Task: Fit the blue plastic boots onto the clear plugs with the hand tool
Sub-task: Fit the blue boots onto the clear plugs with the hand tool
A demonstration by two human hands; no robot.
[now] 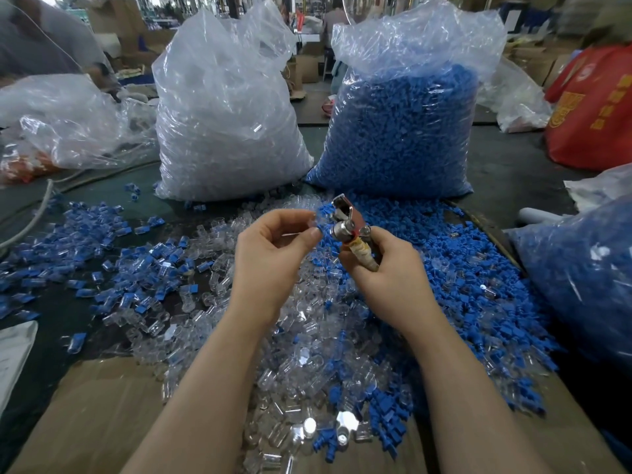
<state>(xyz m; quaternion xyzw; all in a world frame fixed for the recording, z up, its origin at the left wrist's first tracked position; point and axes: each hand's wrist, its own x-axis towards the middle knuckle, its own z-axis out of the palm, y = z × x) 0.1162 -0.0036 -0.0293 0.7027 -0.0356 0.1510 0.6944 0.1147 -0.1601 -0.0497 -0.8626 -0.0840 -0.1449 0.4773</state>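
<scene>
Head view: the right hand (386, 265) grips the hand tool (349, 227) by its handle, metal head up. The left hand (270, 248) pinches a small part at its fingertips just beside that head — blue or clear, I cannot tell. Loose blue boots (461, 268) and clear plugs (307, 354) cover the table (506, 172) below.

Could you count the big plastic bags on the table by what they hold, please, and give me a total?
Bags of clear plugs: 1
Bags of blue boots: 2
Crumpled bag at far left, contents unclear: 1
Total: 4
</scene>
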